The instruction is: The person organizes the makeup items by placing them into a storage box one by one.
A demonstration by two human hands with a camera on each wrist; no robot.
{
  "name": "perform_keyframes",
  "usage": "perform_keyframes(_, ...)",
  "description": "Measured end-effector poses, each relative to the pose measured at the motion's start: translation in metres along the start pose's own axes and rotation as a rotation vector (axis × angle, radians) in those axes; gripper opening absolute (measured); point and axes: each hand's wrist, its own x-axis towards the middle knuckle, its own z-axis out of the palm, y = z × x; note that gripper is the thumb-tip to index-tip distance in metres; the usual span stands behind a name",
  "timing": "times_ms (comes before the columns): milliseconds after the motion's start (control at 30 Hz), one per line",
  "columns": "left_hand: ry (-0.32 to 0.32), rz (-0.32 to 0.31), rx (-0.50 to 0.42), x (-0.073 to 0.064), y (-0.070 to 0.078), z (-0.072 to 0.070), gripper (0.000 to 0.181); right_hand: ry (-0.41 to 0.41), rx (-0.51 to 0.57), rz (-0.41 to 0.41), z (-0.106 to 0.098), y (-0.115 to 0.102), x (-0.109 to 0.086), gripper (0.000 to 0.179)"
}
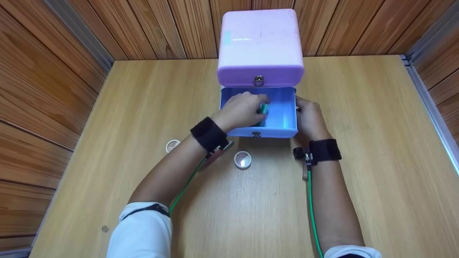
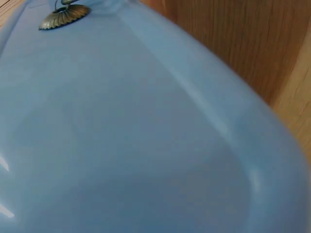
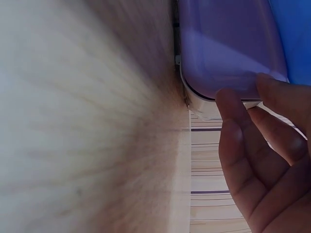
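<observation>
A mini drawer unit [image 1: 261, 39] has a pink top and a purple upper front. Its blue drawer [image 1: 285, 107] is pulled out below. Inside that drawer, my left hand [image 1: 242, 109] pinches a small green object [image 1: 263, 109] between thumb and fingers; its kind is partly hidden. The left wrist view shows only the blue drawer front [image 2: 146, 111] with its metal knob [image 2: 65, 17]. My right hand [image 1: 310, 116] is at the unit's right side. In the right wrist view, its bent fingers [image 3: 235, 136] and thumb hold the corner by a purple lower drawer front [image 3: 228, 48].
Two small round cases with three-part tops lie on the wooden table [image 1: 358, 143]: one case [image 1: 242, 159] in front of the drawer, another case [image 1: 172, 145] partly behind the left forearm. Wood-panelled walls [image 1: 143, 28] border the table. A green cable [image 1: 312, 208] runs along each forearm.
</observation>
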Motion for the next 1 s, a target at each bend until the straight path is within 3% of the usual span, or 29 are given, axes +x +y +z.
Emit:
perform_keyframes(267,-0.028,-0.013,-0.014,0.002,-0.002,0.001,0.043,0.021,0.001,0.047,-0.004,0.002,-0.003,0.032)
perform_keyframes(600,-0.017,-0.009,0.061,0.002,-0.008,0.004,0.043,-0.002,-0.010,0.064,-0.006,-0.001,-0.004,0.035)
perform_keyframes(1000,-0.028,0.013,0.102,-0.001,-0.015,0.004,0.024,-0.027,-0.052,0.066,-0.001,-0.006,-0.001,0.044)
